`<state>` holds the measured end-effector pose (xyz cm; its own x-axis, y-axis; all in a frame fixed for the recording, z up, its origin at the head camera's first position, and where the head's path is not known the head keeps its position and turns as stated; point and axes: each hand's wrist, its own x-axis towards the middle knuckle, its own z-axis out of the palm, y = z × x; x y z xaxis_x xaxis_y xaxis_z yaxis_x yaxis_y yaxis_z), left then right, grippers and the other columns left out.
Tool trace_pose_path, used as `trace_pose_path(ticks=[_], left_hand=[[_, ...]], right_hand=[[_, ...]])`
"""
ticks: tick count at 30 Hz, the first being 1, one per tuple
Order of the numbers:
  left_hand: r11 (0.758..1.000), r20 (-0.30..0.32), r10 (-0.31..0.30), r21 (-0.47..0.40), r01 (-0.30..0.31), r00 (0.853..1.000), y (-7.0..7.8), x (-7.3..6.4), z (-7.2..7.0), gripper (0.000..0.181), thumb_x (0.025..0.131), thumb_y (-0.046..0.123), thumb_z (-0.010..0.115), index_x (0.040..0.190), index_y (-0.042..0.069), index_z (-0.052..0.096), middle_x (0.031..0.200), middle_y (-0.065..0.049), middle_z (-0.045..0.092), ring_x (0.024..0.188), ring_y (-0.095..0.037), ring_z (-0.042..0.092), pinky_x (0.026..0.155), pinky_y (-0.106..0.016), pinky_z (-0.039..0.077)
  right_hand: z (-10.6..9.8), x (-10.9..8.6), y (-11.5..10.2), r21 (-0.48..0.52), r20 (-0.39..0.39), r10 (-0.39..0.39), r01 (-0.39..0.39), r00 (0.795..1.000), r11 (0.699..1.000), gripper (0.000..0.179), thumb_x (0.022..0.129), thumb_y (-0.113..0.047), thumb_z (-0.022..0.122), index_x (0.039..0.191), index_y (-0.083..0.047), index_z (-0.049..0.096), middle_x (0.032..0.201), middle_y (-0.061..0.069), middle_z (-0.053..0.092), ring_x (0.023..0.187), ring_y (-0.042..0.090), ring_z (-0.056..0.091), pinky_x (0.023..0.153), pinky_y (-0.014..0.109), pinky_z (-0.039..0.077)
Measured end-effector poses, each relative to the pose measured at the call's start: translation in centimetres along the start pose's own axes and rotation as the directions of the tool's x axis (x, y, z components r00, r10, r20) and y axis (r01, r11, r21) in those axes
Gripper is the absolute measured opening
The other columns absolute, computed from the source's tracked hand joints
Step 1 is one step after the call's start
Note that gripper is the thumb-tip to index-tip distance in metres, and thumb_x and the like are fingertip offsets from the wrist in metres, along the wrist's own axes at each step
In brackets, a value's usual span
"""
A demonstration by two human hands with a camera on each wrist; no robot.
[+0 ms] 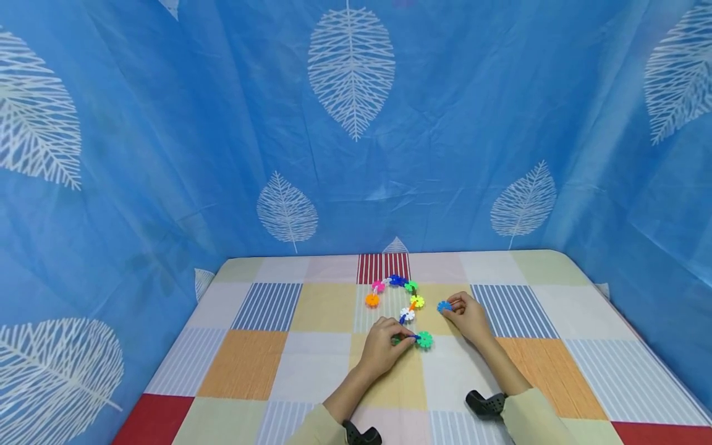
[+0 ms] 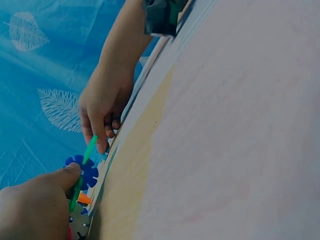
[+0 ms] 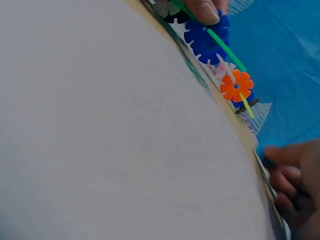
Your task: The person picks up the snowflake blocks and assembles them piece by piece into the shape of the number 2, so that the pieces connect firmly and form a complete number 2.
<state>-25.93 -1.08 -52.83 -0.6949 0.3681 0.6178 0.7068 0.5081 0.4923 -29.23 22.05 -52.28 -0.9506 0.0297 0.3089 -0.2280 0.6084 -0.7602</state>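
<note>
A curved chain of notched snowflake discs lies on the cloth, running from an orange disc [image 1: 372,300] past dark blue discs [image 1: 397,280], a yellow disc [image 1: 417,301] and a white disc [image 1: 408,314]. At its near end, my left hand [image 1: 381,347] pinches a dark blue disc [image 2: 89,172] between thumb and fingers. A green disc [image 1: 424,340] is slotted into that blue disc's right side. To the right, apart from the chain, my right hand [image 1: 468,318] pinches a single light blue disc [image 1: 444,306] by its edge. In the right wrist view that disc is blurred and partly hidden by fingers.
A patchwork-patterned cloth [image 1: 233,364] covers the table. Blue curtains with white leaf prints [image 1: 350,185] hang behind it and along both sides. Black wrist straps [image 1: 485,405] sit at both sleeve cuffs.
</note>
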Motion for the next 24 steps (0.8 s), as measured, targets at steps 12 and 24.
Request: trace_pose_path(ticks=[12, 24], left_hand=[[0.995, -0.045, -0.055, -0.092, 0.05, 0.998, 0.0, 0.0, 0.1, 0.008, 0.08, 0.019, 0.072, 0.082, 0.012, 0.072, 0.077, 0.007, 0.062, 0.07, -0.007, 0.046, 0.062, -0.014, 0.036], [0.994, -0.045, -0.074, -0.088, 0.07, 0.996, 0.1, 0.0, -0.1, 0.008, 0.08, 0.02, 0.073, 0.082, 0.013, 0.072, 0.075, 0.007, 0.061, 0.071, -0.006, 0.046, 0.063, -0.014, 0.036]], right_hand=[[-1.3, -3.3, -0.8, 0.471, 0.219, -0.165, 0.044, 0.962, 0.881, 0.02, 0.083, -0.005, 0.067, 0.098, 0.007, 0.062, 0.082, 0.017, 0.066, 0.069, 0.023, 0.065, 0.061, 0.034, 0.054], [-0.4, -3.9, -1.1, 0.629, 0.258, -0.281, 0.06, 0.924, 0.775, 0.01, 0.083, 0.007, 0.062, 0.087, 0.014, 0.055, 0.08, 0.025, 0.064, 0.073, 0.029, 0.067, 0.063, 0.04, 0.054]])
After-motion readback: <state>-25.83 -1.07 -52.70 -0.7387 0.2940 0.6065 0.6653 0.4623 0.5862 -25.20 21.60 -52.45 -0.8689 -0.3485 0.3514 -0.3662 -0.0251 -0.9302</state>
